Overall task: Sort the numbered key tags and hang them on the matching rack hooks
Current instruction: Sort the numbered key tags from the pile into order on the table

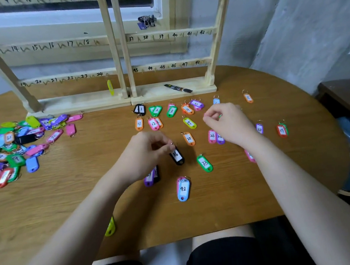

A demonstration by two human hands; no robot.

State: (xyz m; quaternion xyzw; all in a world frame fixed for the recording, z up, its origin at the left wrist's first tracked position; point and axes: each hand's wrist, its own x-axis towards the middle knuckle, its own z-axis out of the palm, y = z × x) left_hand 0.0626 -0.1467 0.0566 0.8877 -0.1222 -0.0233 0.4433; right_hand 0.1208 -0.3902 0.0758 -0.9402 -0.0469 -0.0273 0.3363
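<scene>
My left hand pinches the ring of a black key tag marked 36, which lies just right of it on the table. My right hand hovers over the sorted rows with fingers curled on something small and green that is mostly hidden. Sorted tags lie face up: green 33, blue 42, orange 25, lime 15. An unsorted heap of tags covers the left of the table. The wooden rack with numbered hooks stands behind; one yellow tag hangs under 24.
A black marker lies on the rack's base. A lime tag sits near the table's front edge by my left forearm. A bunch of keys hangs behind the rack. The round wooden table ends close on the right.
</scene>
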